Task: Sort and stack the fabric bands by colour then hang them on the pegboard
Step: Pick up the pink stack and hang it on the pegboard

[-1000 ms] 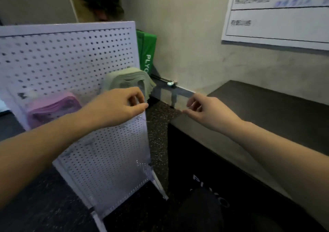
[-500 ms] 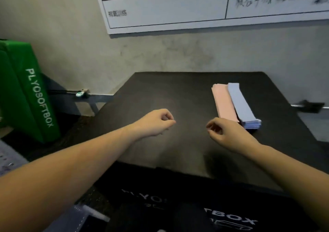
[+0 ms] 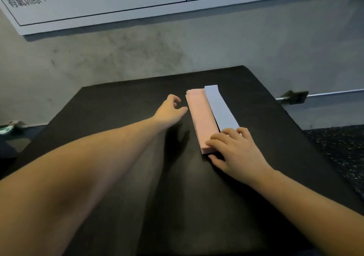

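The black worktop (image 3: 122, 157) carries two stacks of fabric bands, lying side by side and touching along their long edges: one pink stack (image 3: 201, 118) and one blue stack (image 3: 220, 106). No pegboard is in view.

Hazards, by judgement:
- Stack collapse. Each stack is made of thin loose layers. A lift from one end only would likely let the far end sag and fan out. The offset edges at the far end of the pink stack suggest it is already slightly uneven.
- Colour mixing. Because the stacks touch, a grip that is too wide could catch blue layers along with pink ones.
- Sliding. A sideways push could shear the layers across the worktop.

Hands:
- Right hand (image 3: 234, 153): fingers (image 3: 214, 137) spread apart and laid flat on the near ends of both stacks, thumb against the near end of the pink stack. Not clamped.
- Left hand (image 3: 169, 111): just beside the pink stack's long edge, fingers loosely curled and apart, holding nothing.

Count: two stacks, two hands. Bands per stack cannot be counted.
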### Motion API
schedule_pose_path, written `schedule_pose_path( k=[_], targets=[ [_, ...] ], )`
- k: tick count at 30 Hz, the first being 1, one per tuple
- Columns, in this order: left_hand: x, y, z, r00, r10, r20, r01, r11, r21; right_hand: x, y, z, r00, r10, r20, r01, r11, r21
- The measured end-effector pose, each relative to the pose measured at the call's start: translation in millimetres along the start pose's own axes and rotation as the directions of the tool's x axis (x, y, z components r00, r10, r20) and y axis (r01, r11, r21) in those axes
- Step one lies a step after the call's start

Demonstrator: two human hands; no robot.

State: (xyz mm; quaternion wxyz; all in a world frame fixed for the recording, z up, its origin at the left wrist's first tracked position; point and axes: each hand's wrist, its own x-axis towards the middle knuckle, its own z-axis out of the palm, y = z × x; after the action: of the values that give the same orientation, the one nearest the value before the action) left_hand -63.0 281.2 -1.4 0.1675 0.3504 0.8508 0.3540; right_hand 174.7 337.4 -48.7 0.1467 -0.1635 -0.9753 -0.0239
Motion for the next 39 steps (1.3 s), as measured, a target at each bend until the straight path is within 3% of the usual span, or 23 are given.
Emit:
schedule_pose_path(
  k=[5,10,14,22,28,33,39],
  targets=[
    [68.5,-1.3,26.9,0.999,0.037,-0.01,-0.038,0.999,-0.029,-4.5,4.9,26.2,0.97,-0.04,-0.238,0.041,0.999,-0.004],
    [123.7,-2.7,44.1,0.998,0.003,0.064,0.0,0.999,-0.051,-5.0,5.3,33.7,0.961,-0.022,-0.276,0.023,1.0,0.0],
    [146.7,3.1,49.6,0.995,-0.009,0.097,0.004,0.999,0.049,-2.5,4.3,34.7,0.957,0.008,-0.29,0.005,0.999,0.044],
    [151.1,15.5,35.7,0.995,-0.061,0.076,0.048,0.985,0.165,-2.2,1.8,26.6,0.972,0.064,-0.226,-0.034,0.99,0.133],
    [117.7,9.6,-10.0,0.998,0.053,0.036,-0.053,0.999,0.001,0.6,-2.3,16.8,0.989,0.122,-0.084,-0.111,0.986,0.124],
    [66.0,-10.5,-57.7,0.991,0.131,-0.018,-0.132,0.986,-0.104,24.0,-20.8,-20.6,0.974,0.185,0.134,-0.182,0.983,-0.031],
    [-12.1,-41.5,-106.9,0.972,0.23,-0.055,-0.236,0.947,-0.218,59.8,-32.2,-25.8,0.929,0.315,0.196,-0.304,0.949,-0.085]
  ],
)
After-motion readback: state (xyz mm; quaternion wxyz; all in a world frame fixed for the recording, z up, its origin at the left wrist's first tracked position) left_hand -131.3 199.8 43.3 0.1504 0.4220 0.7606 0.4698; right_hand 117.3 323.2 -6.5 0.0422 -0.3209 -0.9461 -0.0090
